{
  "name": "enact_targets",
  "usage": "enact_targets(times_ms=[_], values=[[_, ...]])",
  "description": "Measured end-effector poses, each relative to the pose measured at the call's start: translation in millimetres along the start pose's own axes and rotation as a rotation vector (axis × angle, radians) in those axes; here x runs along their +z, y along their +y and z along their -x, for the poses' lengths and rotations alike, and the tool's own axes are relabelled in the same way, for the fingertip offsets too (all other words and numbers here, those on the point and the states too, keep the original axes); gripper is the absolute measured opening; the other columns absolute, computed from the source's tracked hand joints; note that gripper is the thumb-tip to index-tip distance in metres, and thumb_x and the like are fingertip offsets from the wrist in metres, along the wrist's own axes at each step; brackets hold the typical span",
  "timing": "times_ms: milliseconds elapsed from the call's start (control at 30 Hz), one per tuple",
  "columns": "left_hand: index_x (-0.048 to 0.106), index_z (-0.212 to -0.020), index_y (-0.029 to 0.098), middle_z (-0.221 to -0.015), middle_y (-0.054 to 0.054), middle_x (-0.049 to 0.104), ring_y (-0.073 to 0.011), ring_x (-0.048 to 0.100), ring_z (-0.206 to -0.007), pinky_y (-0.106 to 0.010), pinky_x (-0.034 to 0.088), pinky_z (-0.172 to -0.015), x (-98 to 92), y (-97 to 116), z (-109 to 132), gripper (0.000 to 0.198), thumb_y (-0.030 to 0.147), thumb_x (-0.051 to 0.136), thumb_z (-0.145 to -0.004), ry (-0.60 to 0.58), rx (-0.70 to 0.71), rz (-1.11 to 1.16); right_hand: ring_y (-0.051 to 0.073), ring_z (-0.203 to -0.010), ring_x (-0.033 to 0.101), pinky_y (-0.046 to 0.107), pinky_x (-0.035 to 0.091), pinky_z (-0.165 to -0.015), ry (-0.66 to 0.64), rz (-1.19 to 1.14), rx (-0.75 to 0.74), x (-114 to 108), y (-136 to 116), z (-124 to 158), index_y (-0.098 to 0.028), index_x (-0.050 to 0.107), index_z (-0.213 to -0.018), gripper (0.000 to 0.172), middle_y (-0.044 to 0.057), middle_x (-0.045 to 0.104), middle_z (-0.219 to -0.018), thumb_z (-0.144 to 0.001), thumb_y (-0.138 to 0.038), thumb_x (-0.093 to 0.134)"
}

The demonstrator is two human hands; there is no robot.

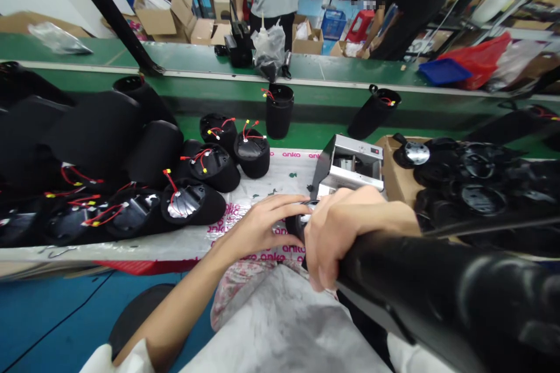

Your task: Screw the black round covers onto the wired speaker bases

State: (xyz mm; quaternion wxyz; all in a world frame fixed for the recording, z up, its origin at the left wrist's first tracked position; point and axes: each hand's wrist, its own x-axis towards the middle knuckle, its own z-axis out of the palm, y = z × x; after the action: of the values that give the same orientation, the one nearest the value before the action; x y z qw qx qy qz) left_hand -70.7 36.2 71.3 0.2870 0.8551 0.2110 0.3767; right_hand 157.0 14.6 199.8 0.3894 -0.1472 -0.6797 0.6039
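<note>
As I watched over the feed, the right hand (339, 236) was curled tight round the near end of the tube (437, 294), which ran off low to the right across the lap. The left hand (262, 227) was half open, its thumb and fingertips pinched lightly on the cap (295, 226) at that tube end, just between the two hands. I could not tell whether the cap sat square, for the fingers covered most of it. That light pinch was my worry: a tilt of the tube could have cocked the cap or let it drop onto the cloth (280, 326) below. Just behind stood the machine (350, 166), near enough for the tube end to knock it. Further left, the wires (172, 183) on the domes (192, 204) lay well apart from the hands.
</note>
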Motion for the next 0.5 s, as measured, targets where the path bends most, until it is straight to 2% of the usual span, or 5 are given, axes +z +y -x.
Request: enact_targets(times_ms=[67,133,233,333,500], values=[[0.072,-0.146,0.023,-0.155,-0.011,0.077,-0.0324,0.079,-0.139,-0.047,0.068,-0.118,0.2,1,0,0.038,0.045,0.063,-0.116,-0.013,-0.020,-0.016,0.019,-0.079,0.080,0.029,0.065,-0.078,-0.152,-0.012,-0.059,-6,0,-7,-0.014,0.080,-0.101,0.034,0.007,0.079,-0.083,-0.118,-0.036,0.060],[0.072,-0.145,0.024,-0.155,-0.013,0.077,-0.0326,0.079,-0.139,-0.048,0.069,-0.116,1.9,-1,1,0.041,0.048,0.074,-0.111,-0.028,-0.024,-0.017,0.019,-0.082,0.080,0.030,0.064,-0.080,-0.234,0.000,-0.087,-9,1,-12,-0.010,0.078,-0.102,0.038,0.010,0.080,-0.087,-0.120,-0.035,0.055],[0.072,-0.145,0.025,-0.155,-0.015,0.077,-0.0335,0.080,-0.138,-0.050,0.069,-0.115,5.6,-6,5,0.048,0.042,0.087,-0.103,-0.046,-0.062,0.006,0.019,-0.075,0.078,0.029,0.062,-0.074,-0.134,0.039,-0.092,-4,3,-12,-0.012,0.077,-0.095,0.046,0.010,0.081,-0.085,-0.121,-0.042,0.052],[0.074,-0.143,0.027,-0.152,-0.014,0.078,-0.0331,0.080,-0.137,-0.050,0.066,-0.118,7.0,-7,8,0.046,0.033,0.090,-0.101,-0.074,-0.123,0.002,0.016,-0.067,0.075,0.025,0.061,-0.067,-0.011,0.016,-0.123,3,8,-4,-0.015,0.077,-0.094,0.040,0.008,0.081,-0.081,-0.119,-0.039,0.057],[0.077,-0.138,0.025,-0.156,-0.016,0.075,-0.0354,0.077,-0.139,-0.051,0.067,-0.117,-1.9,8,3,0.039,0.033,0.087,-0.102,-0.106,-0.085,-0.120,0.019,-0.082,0.084,0.029,0.069,-0.076,0.002,-0.040,-0.126,9,18,9,-0.012,0.079,-0.101,0.040,0.014,0.087,-0.096,-0.120,-0.036,0.053]])
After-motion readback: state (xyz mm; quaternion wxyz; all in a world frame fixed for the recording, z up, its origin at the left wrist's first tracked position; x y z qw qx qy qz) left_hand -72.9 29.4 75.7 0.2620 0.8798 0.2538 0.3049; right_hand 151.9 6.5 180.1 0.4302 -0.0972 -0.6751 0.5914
